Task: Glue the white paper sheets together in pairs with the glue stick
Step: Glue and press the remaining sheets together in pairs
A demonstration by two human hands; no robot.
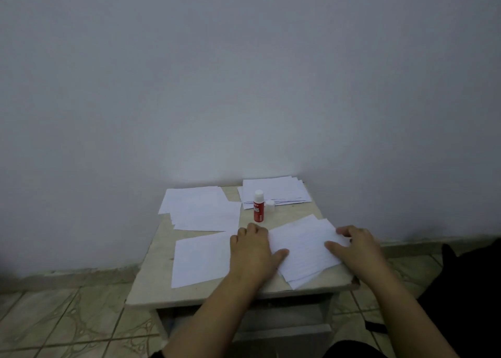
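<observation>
Two overlapping white sheets (303, 245) lie at the table's front right. My left hand (253, 250) rests on their left edge, thumb laid flat on the paper and knuckles bent. My right hand (355, 249) presses on their right edge with fingers spread. Just behind the left hand a red glue stick (258, 207) stands upright, and its white cap (270, 206) sits beside it. A single white sheet (202, 260) lies at the front left, partly under my left hand.
A loose pile of white sheets (202, 208) covers the back left of the small beige table (287, 216); another pile (276, 191) sits at the back right against the grey wall. Tiled floor surrounds the table. A dark bag (471, 281) lies at the right.
</observation>
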